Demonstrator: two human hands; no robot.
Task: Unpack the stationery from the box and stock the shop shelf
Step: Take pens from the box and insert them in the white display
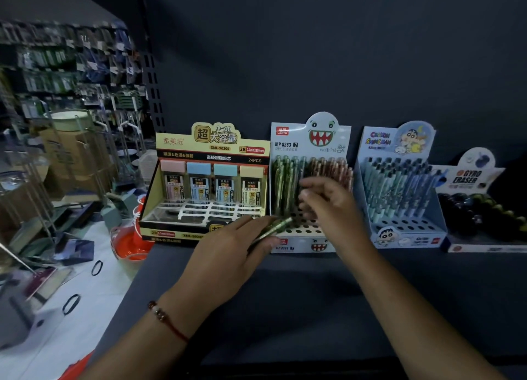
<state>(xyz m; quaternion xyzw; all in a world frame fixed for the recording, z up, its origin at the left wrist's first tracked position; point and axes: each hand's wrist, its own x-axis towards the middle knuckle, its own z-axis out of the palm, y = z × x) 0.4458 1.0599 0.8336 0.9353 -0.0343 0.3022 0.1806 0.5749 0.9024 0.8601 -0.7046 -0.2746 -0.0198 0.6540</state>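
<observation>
A white monster-face display box (310, 140) of mechanical pencils stands on the dark shelf (285, 308), with green and brown pencils in its rear holes and several front holes bare. My left hand (228, 254) grips a few green pencils (273, 230) that point toward the box's front. My right hand (328, 205) is raised in front of the box with its fingers curled at the pencils standing there; what it holds is blurred.
A yellow pencil-lead display (211, 180) stands left of the box. To the right are a blue cartoon pen display (399, 185) and a gyro eraser display (482, 208). Lower left lie a white surface (85, 308) with black rings, a red container (131, 245) and wire racks.
</observation>
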